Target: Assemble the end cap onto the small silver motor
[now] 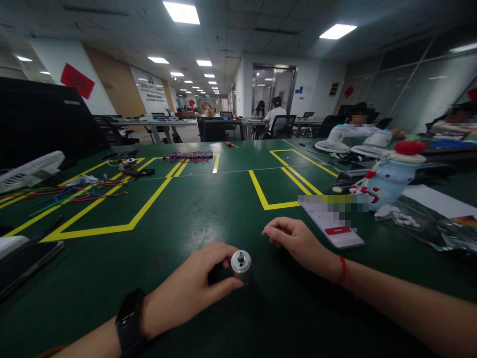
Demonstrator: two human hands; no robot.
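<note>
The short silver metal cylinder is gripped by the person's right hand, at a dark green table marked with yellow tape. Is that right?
Not quite: it is the other hand. The head view shows the short silver metal cylinder gripped by the person's left hand, the one with the black wrist device, at a dark green table marked with yellow tape.

White ceiling panels (181, 13), blown out at eleven and one o'clock, light an otherwise dim room from overhead, leaving a pale, diffuse glare on the dark green tabletop (208, 199) just off centre toward seven o'clock, while its stretch at six o'clock sinks into shadow. Wide-angle distortion stretches the edges, the far background at twelve o'clock looks soft, and mosaic blocks cover part of the smartphone (331, 226) toward four o'clock.
</note>
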